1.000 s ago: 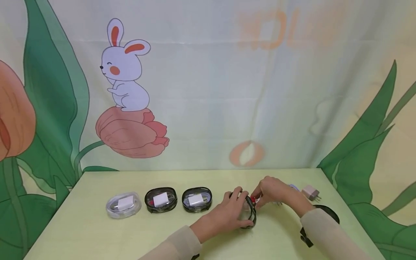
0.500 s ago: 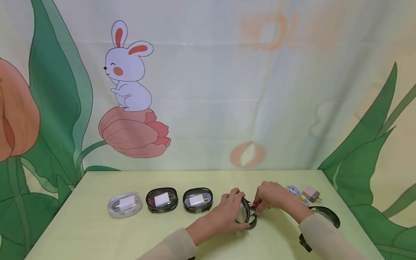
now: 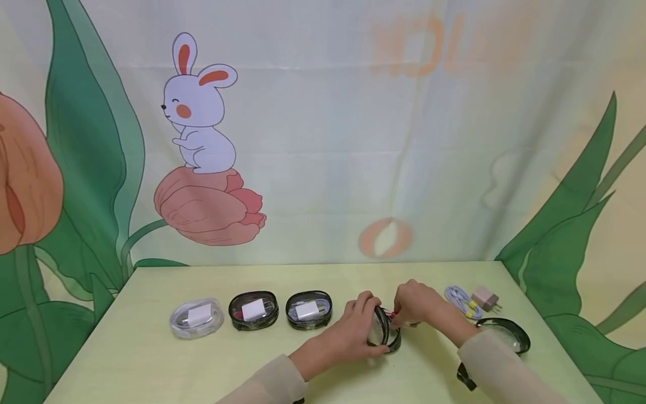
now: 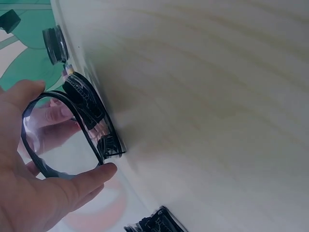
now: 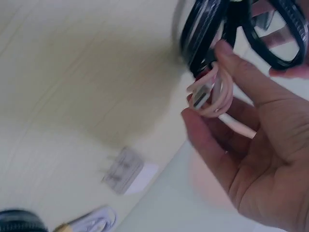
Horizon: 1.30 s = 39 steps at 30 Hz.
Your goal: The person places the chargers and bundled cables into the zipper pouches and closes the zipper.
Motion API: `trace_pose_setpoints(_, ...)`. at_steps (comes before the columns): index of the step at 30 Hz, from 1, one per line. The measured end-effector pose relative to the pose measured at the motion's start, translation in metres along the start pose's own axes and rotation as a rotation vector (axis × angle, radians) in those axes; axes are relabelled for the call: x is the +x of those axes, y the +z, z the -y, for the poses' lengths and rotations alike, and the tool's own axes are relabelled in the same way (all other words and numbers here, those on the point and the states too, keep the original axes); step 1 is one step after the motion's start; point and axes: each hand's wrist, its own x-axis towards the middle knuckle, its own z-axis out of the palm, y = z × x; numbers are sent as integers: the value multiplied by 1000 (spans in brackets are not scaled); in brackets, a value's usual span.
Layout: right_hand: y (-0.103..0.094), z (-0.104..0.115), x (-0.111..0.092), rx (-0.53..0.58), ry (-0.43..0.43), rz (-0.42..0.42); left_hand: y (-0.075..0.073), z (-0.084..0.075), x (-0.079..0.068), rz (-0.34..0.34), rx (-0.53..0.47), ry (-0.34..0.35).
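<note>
My left hand [image 3: 348,334] grips the raised half of a clear zip case with black rims [image 3: 382,331], fingers on top and thumb below; its round clear panel [image 4: 67,135] shows in the left wrist view. At the case's opening, my right hand [image 3: 416,303] pinches a coiled pale pink charging cable [image 5: 219,96] between thumb and fingers. A bit of red shows at the coil, against the case's lower half [image 4: 89,99]. How far the coil sits inside is hidden by the hands. A plug charger [image 5: 124,169] lies near my right hand.
Left of the hands stand a clear white-rimmed case [image 3: 195,318] and two black-rimmed cases [image 3: 253,310], each containing a white charger. To the right lie a bluish cable coil [image 3: 462,303] with a yellow tie, a pinkish charger [image 3: 485,298] and another black-rimmed case [image 3: 504,335].
My left hand has tilted the case's raised half slightly leftward, widening the opening. My right hand has shifted a little left with the cable, closer into the case. The head view has turned slightly.
</note>
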Motion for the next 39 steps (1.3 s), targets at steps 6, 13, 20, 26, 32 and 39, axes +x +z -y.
trace_pose_setpoints(6, -1, 13, 0, 37, 136, -5, 0, 1, 3, -11, -17, 14)
trace_pose_setpoints(13, -2, 23, -1, 99, 201, -17, -1, 2, 2, 5, -48, 20)
trace_pose_setpoints(20, 8, 28, 0, 140, 226, -47, 0, 5, 1, -35, -82, 38)
trace_pose_setpoints(26, 17, 30, 2, 135, 207, -71, 1, 7, -1, -38, -149, -7)
trace_pose_setpoints(32, 10, 28, -6, 389, 229, -16, 0, 8, -2, -51, -153, -28)
trace_pose_setpoints(39, 10, 25, -15, 380, 40, -3, 1, 11, -1, -61, -156, -39)
